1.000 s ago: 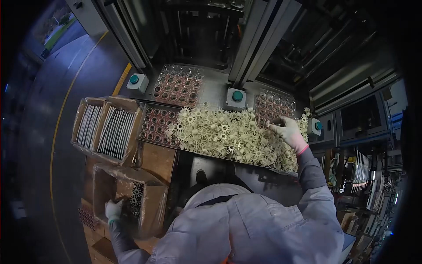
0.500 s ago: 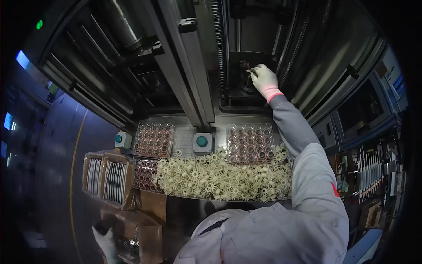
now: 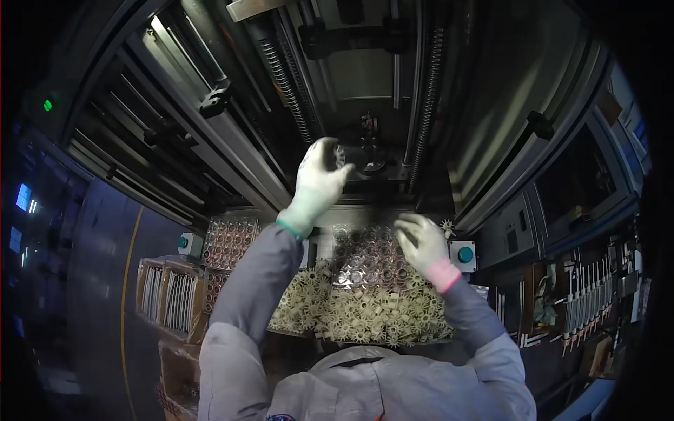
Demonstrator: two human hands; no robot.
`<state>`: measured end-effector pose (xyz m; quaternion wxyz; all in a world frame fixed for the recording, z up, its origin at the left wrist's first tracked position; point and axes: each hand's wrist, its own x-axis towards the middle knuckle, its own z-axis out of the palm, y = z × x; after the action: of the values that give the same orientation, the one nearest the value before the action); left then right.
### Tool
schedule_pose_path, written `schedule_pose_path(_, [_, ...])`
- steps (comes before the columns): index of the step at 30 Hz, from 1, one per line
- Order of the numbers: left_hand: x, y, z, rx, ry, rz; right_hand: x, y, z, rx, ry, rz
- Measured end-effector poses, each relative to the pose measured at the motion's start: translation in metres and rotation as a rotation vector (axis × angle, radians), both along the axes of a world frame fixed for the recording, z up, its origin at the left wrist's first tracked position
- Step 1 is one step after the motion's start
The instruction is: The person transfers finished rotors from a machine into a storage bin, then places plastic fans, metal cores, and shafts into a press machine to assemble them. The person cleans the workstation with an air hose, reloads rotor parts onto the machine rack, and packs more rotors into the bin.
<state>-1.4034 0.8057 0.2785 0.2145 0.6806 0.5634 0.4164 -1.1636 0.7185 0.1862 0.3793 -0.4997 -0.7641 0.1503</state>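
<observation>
Toothed part (image 3: 340, 156), dark and partly hidden, is located in the left hand (image 3: 319, 172) in the head view, my only feed. I read thumb and fingers as clamped on it, just left of the fixture (image 3: 371, 164) inside the machine; no contact with the fixture shows. Change noted: the left hand has risen from the lower carton (image 3: 179, 368), while the right hand (image 3: 423, 242) has withdrawn from the fixture. Effect: the hands have exchanged positions, and the part is now at the fixture side. The right hand hovers at the clear tray (image 3: 368, 256), above the pale star-shaped pieces (image 3: 382, 312); its fingertips are blurred, so I cannot tell whether they grip anything.
</observation>
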Motion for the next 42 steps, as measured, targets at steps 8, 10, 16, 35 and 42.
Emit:
schedule_pose_path(8, [0.026,0.106,0.018,-0.296,0.212,-0.378,0.090,-0.090,-0.024,-0.283,0.369,-0.253])
schedule_pose_path(10, [0.026,0.127,-0.012,-0.292,0.682,-0.348,0.085,-0.102,-0.004,-0.374,0.462,-0.254])
schedule_pose_path(16, [-0.004,0.008,-0.032,0.008,0.556,-0.316,0.031,-0.112,-0.023,-0.374,0.185,-0.020])
schedule_pose_path(35, [-0.542,-0.364,-0.158,-0.414,0.458,0.783,-0.271,-0.040,-0.034,-0.884,0.004,0.400])
schedule_pose_path(42, [-0.580,-0.279,-0.225,-0.417,1.015,0.854,-0.232,-0.052,0.018,-1.016,0.284,0.098])
